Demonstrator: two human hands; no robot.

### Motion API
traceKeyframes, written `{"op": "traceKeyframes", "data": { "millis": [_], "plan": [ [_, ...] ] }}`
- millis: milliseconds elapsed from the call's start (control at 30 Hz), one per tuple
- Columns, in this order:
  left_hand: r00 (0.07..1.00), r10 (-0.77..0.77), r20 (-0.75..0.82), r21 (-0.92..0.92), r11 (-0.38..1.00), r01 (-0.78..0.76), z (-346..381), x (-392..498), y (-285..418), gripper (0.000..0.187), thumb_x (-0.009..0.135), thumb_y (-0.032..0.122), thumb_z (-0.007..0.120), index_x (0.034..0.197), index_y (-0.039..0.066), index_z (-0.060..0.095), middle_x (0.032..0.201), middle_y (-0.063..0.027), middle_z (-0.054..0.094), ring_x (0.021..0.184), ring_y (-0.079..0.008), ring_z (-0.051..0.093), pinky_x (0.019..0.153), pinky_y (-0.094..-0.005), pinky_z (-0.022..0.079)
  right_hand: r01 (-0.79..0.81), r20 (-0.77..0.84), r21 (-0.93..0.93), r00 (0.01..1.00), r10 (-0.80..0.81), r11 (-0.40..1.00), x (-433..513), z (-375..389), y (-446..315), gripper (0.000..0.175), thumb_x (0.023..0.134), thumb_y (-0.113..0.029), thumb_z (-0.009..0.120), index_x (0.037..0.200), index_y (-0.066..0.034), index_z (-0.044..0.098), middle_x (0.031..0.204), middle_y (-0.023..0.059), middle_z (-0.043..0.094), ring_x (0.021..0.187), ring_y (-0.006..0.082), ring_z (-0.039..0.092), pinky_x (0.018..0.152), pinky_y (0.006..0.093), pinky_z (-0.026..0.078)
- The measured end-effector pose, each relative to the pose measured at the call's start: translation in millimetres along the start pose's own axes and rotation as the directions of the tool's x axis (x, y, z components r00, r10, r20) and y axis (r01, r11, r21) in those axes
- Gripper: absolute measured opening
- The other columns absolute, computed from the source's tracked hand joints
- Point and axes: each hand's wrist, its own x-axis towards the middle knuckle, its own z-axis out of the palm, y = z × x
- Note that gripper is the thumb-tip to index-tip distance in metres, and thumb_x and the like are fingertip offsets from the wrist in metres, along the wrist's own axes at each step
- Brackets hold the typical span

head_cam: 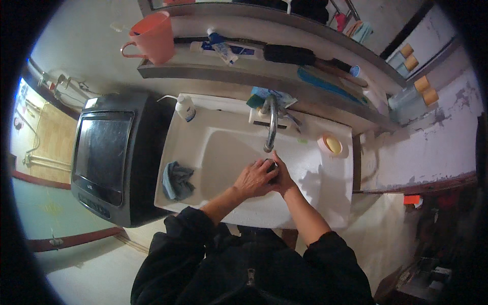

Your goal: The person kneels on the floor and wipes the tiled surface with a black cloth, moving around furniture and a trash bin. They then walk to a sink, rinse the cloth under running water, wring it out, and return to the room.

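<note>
My left hand (252, 180) and my right hand (283, 176) meet over the white washbasin (225, 152), just in front of the metal tap (272, 126). Between them is a small dark object (271, 167), mostly covered by the fingers, so its kind is unclear. The left fingers curl over it from the left. My right palm backs it from the other side, thumb or fingertip pointing up towards the spout. Whether water runs from the spout cannot be made out.
A bluish-grey cloth (177, 181) and a white pump bottle (185, 109) sit on the basin's left side. At right is yellow soap (334, 145) in a pink dish (324, 142). A dark appliance (143, 164) stands left. The shelf (228, 79) above holds a pink mug (154, 38), tubes and a brush.
</note>
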Motion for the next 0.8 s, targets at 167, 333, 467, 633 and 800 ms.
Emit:
{"op": "traceKeyframes", "data": {
  "millis": [167, 333, 467, 633, 800],
  "plan": [
    [0.860, -0.498, -0.112, -0.014, 0.866, 0.499, -8.4, 7.2, 14.7, 0.044, 0.083, 0.043, 0.064, 0.117, 0.017, 0.055, 0.110, -0.0141, 0.061, 0.091, -0.0382, 0.062, 0.074, -0.0498, 0.051, 0.279, -0.156, 0.046, 0.950, -0.269, 0.959, 32.7, 40.2, 8.7, 0.023, 0.093, -0.029, 0.047, 0.092, -0.0093, 0.059, 0.086, 0.0078, 0.063, 0.078, 0.0206, 0.062, 0.071, 0.0342, 0.052],
    [0.606, -0.786, 0.119, -0.179, 0.584, 0.792, -2.9, 22.0, -6.7, 0.033, 0.092, 0.040, 0.051, 0.102, 0.011, 0.061, 0.100, -0.0235, 0.063, 0.082, -0.0418, 0.064, 0.070, -0.0517, 0.051, 0.287, -0.559, -0.107, 0.775, -0.296, 0.952, 49.0, 31.1, 16.4, 0.024, 0.086, -0.031, 0.055, 0.084, -0.0075, 0.059, 0.077, 0.0031, 0.057, 0.067, 0.0161, 0.055, 0.060, 0.0326, 0.047],
    [0.592, -0.786, 0.178, -0.183, 0.564, 0.805, -6.4, 32.0, -17.4, 0.037, 0.095, 0.037, 0.045, 0.093, 0.005, 0.062, 0.089, -0.0249, 0.065, 0.078, -0.0434, 0.063, 0.071, -0.0527, 0.051, 0.295, -0.492, -0.500, 0.677, -0.547, 0.814, 40.5, 44.9, 15.6, 0.030, 0.084, -0.035, 0.061, 0.082, -0.0051, 0.060, 0.074, 0.0019, 0.056, 0.063, 0.0139, 0.052, 0.056, 0.0323, 0.043],
    [0.478, -0.624, 0.618, -0.412, 0.260, 0.873, -12.4, 24.4, -51.3, 0.041, 0.097, 0.040, 0.040, 0.098, 0.003, 0.059, 0.084, -0.0254, 0.065, 0.079, -0.0455, 0.063, 0.075, -0.0543, 0.049, 0.033, -0.231, -0.930, 0.723, -0.651, 0.367, 29.5, 36.0, 0.2, 0.035, 0.084, -0.043, 0.065, 0.087, -0.0082, 0.062, 0.074, -0.0012, 0.057, 0.061, 0.0116, 0.050, 0.053, 0.0289, 0.040],
    [0.528, -0.835, 0.155, -0.035, 0.529, 0.848, -22.0, 7.3, -67.4, 0.037, 0.096, 0.038, 0.042, 0.099, 0.003, 0.055, 0.089, -0.0254, 0.065, 0.084, -0.0457, 0.062, 0.074, -0.0529, 0.049, -0.004, -0.236, -0.828, 0.910, -0.342, 0.561, -18.8, 25.0, -12.2, 0.044, 0.079, -0.040, 0.074, 0.097, -0.0029, 0.058, 0.078, 0.0009, 0.058, 0.062, 0.0100, 0.053, 0.050, 0.0246, 0.042]
  ]
}}
